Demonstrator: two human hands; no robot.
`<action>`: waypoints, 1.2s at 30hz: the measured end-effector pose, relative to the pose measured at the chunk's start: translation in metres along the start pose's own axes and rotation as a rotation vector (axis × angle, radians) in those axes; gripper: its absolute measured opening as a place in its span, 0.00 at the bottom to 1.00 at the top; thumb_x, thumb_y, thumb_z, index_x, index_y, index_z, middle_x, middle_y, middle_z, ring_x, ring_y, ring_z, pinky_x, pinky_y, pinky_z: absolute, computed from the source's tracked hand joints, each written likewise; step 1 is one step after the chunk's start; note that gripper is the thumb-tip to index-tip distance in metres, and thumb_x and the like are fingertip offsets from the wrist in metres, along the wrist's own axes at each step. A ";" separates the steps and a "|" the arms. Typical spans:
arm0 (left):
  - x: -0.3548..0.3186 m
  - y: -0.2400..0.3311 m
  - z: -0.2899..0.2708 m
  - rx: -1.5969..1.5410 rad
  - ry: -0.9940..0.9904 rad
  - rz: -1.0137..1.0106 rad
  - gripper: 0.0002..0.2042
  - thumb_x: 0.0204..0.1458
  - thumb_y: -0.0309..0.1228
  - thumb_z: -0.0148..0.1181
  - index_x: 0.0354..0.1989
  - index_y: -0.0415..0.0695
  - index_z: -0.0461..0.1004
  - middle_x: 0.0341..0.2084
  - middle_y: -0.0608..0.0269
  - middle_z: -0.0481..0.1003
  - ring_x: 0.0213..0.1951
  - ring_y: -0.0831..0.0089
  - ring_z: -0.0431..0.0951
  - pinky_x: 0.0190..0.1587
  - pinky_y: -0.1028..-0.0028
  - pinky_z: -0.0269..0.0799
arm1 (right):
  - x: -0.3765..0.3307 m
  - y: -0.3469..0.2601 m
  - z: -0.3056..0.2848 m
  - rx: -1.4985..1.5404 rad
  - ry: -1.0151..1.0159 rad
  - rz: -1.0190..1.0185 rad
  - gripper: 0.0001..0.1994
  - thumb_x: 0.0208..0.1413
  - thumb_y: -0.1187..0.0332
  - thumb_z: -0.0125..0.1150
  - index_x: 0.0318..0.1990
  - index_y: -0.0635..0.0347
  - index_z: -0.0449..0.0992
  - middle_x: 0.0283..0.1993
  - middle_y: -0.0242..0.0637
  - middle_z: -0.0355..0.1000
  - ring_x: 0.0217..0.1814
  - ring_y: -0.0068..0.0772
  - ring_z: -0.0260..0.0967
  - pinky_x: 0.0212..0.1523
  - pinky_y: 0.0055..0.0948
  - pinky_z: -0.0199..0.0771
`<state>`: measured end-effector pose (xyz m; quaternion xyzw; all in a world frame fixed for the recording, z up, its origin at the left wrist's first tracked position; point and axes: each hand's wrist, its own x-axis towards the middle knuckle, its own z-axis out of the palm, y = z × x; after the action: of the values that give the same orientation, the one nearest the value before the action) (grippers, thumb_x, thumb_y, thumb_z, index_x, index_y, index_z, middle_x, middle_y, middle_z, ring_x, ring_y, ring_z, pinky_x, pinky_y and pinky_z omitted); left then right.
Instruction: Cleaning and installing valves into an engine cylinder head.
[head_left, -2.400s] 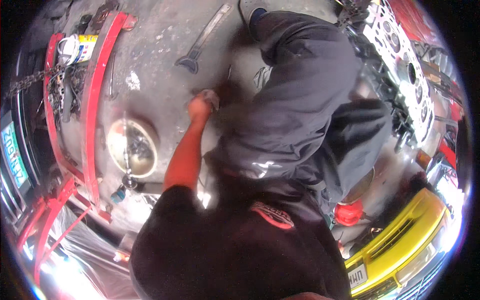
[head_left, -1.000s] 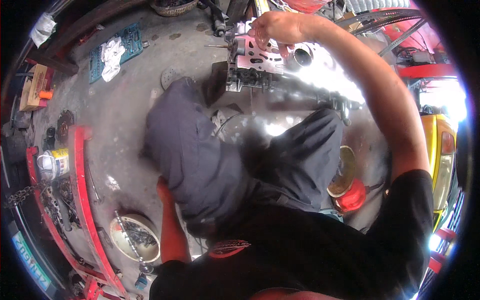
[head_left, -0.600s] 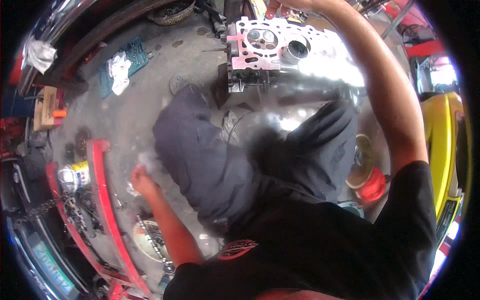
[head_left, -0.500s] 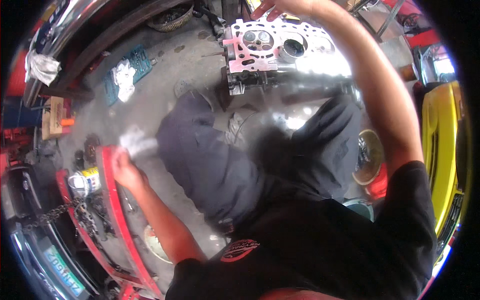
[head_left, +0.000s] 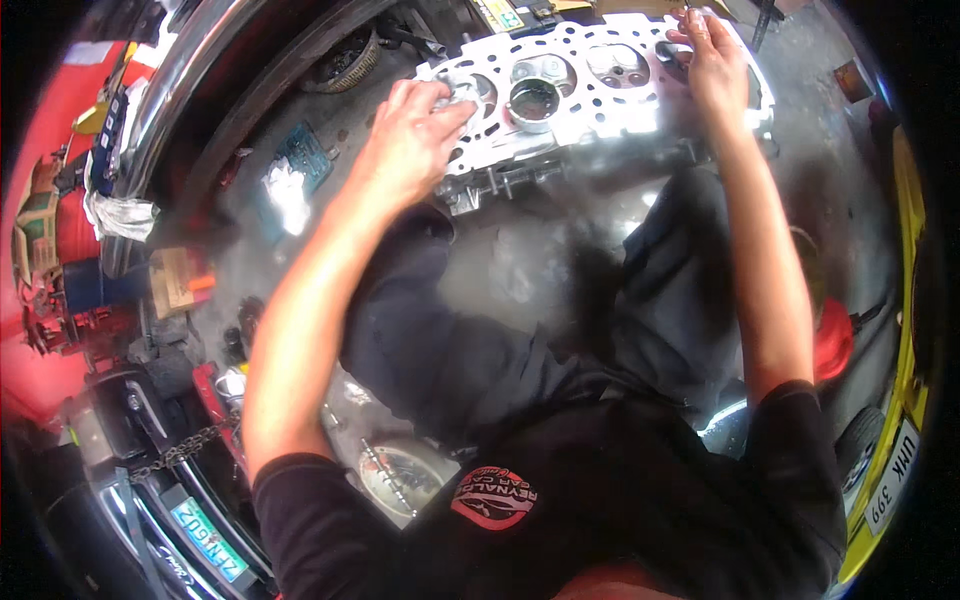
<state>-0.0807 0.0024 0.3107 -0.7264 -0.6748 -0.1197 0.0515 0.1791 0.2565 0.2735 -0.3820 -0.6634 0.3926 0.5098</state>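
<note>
A silvery cylinder head (head_left: 585, 112) lies in front of me, its flat face with round chambers turned up. My left hand (head_left: 412, 140) is at its left end, fingers closed on a whitish rag (head_left: 463, 93) against the metal. The rag is mostly hidden by the fingers and washed out by glare. On the face stands a short round cup (head_left: 535, 104) with a dark inside. My right hand (head_left: 714, 70) rests at the far right end, its fingers bent and apart over the dark rightmost chamber.
A teal tool case (head_left: 305, 160) with a white cloth (head_left: 287, 197) lies left on the floor. Near my left elbow is a round basin (head_left: 400, 470) with a rod across it. Dark car bumpers (head_left: 180, 480) stand at the left, a yellow one (head_left: 908, 380) at the right.
My left hand has come up from the red frame at lower left to the cylinder head with the rag. My right hand has shifted from its far left edge to its right end.
</note>
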 end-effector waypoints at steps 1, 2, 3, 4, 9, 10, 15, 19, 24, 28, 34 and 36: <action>0.003 -0.002 -0.002 -0.021 0.044 0.049 0.10 0.57 0.29 0.60 0.45 0.42 0.80 0.46 0.53 0.77 0.56 0.57 0.72 0.56 0.62 0.72 | -0.002 0.004 -0.002 0.006 0.009 0.018 0.18 0.70 0.58 0.52 0.50 0.65 0.77 0.40 0.35 0.77 0.38 0.26 0.72 0.38 0.30 0.73; 0.006 -0.004 -0.006 -0.026 -0.014 0.084 0.10 0.57 0.28 0.60 0.44 0.41 0.80 0.45 0.54 0.77 0.54 0.56 0.72 0.56 0.61 0.72 | -0.006 0.006 -0.002 0.029 0.020 0.000 0.16 0.70 0.60 0.52 0.49 0.65 0.78 0.39 0.35 0.76 0.38 0.27 0.72 0.38 0.30 0.73; 0.009 -0.005 -0.010 -0.030 -0.066 0.084 0.09 0.56 0.27 0.60 0.44 0.41 0.80 0.43 0.54 0.77 0.53 0.56 0.73 0.55 0.61 0.72 | -0.011 0.005 -0.002 0.054 0.028 -0.017 0.14 0.69 0.62 0.53 0.47 0.64 0.78 0.38 0.35 0.76 0.37 0.28 0.72 0.39 0.31 0.73; 0.014 -0.005 -0.013 -0.026 -0.091 0.116 0.09 0.56 0.27 0.60 0.44 0.41 0.80 0.43 0.54 0.77 0.53 0.56 0.73 0.55 0.61 0.72 | -0.014 0.002 -0.001 0.064 0.032 0.001 0.14 0.69 0.62 0.53 0.47 0.64 0.78 0.38 0.35 0.76 0.37 0.28 0.72 0.39 0.31 0.73; 0.040 0.013 -0.023 0.214 -0.407 0.070 0.05 0.49 0.28 0.59 0.29 0.39 0.75 0.35 0.53 0.76 0.43 0.53 0.76 0.47 0.58 0.74 | -0.022 -0.019 -0.006 -0.109 0.008 -0.039 0.11 0.67 0.65 0.53 0.41 0.65 0.76 0.33 0.39 0.71 0.34 0.33 0.71 0.38 0.32 0.72; 0.045 0.016 -0.023 0.291 -0.488 0.035 0.06 0.49 0.29 0.59 0.26 0.39 0.73 0.33 0.52 0.76 0.41 0.52 0.77 0.46 0.57 0.74 | -0.021 -0.021 -0.008 -0.104 0.002 -0.067 0.11 0.67 0.65 0.53 0.40 0.65 0.76 0.33 0.39 0.71 0.34 0.33 0.70 0.37 0.32 0.72; 0.056 0.006 -0.027 -0.021 -0.566 -0.245 0.16 0.59 0.39 0.58 0.41 0.36 0.81 0.30 0.50 0.79 0.40 0.58 0.81 0.45 0.60 0.73 | -0.020 -0.019 -0.005 -0.115 -0.025 -0.126 0.11 0.67 0.66 0.53 0.41 0.66 0.76 0.33 0.40 0.72 0.35 0.32 0.71 0.37 0.32 0.71; 0.049 -0.006 -0.036 -0.375 -0.519 -0.511 0.13 0.57 0.37 0.60 0.38 0.37 0.82 0.29 0.58 0.80 0.36 0.70 0.80 0.42 0.67 0.73 | -0.023 -0.017 -0.003 -0.048 -0.023 -0.036 0.11 0.67 0.66 0.53 0.43 0.67 0.76 0.34 0.42 0.73 0.36 0.34 0.71 0.39 0.34 0.72; 0.047 -0.018 -0.070 -0.504 -0.146 -0.828 0.09 0.54 0.31 0.61 0.35 0.37 0.80 0.24 0.64 0.78 0.30 0.79 0.78 0.36 0.72 0.73 | -0.023 -0.017 -0.005 -0.090 0.009 -0.102 0.12 0.67 0.65 0.52 0.44 0.67 0.76 0.34 0.43 0.72 0.36 0.36 0.71 0.40 0.36 0.72; 0.034 -0.014 -0.059 -0.022 -0.098 -0.297 0.09 0.54 0.29 0.64 0.35 0.35 0.75 0.34 0.50 0.80 0.39 0.58 0.83 0.44 0.63 0.76 | -0.025 -0.020 -0.002 -0.189 -0.001 -0.145 0.12 0.66 0.66 0.53 0.45 0.67 0.76 0.34 0.45 0.72 0.36 0.39 0.71 0.41 0.36 0.72; 0.028 -0.015 -0.026 -0.037 -0.281 0.126 0.09 0.53 0.26 0.63 0.42 0.41 0.78 0.40 0.55 0.78 0.48 0.56 0.76 0.49 0.63 0.74 | -0.027 -0.020 -0.003 -0.221 0.036 -0.203 0.12 0.66 0.66 0.54 0.45 0.67 0.76 0.34 0.47 0.72 0.36 0.43 0.72 0.42 0.38 0.72; 0.027 -0.017 -0.029 -0.043 -0.314 0.181 0.09 0.51 0.25 0.63 0.41 0.41 0.78 0.41 0.57 0.78 0.49 0.58 0.75 0.50 0.63 0.74 | -0.027 -0.018 -0.004 -0.237 0.039 -0.183 0.12 0.66 0.66 0.54 0.45 0.67 0.76 0.34 0.47 0.72 0.36 0.44 0.72 0.42 0.39 0.72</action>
<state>-0.0994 0.0233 0.3439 -0.7947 -0.6040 -0.0141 -0.0593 0.1864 0.2253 0.2804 -0.3849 -0.7270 0.2562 0.5075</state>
